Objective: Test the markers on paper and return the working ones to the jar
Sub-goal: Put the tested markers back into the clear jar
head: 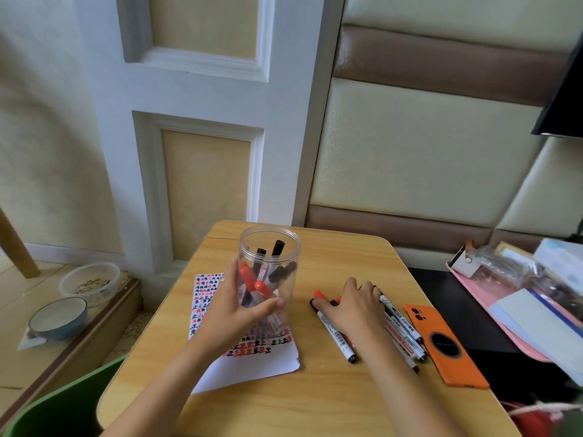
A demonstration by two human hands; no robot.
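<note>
Clearly the left hand [243,305] has the jar [269,272] wrapped in its fingers and thumb, gripping the lower wall and tilting it a little above the paper [252,364], which lies under that hand, covered in red and black test marks. Several capped markers lean loose inside the jar. It looks like thin clear plastic: light, smooth and a bit slippery, so a hold low around the wall seems wise, since the markers will shift when it tips. To the right, the right hand [353,305] lies palm down with fingers curled over a bunch of markers [339,337] on the table [315,405]; whether it actually grips one, I cannot tell. These are stiff, light and roll easily, best pinched mid-barrel. Just beyond that hand lies an orange phone [448,351].
</note>
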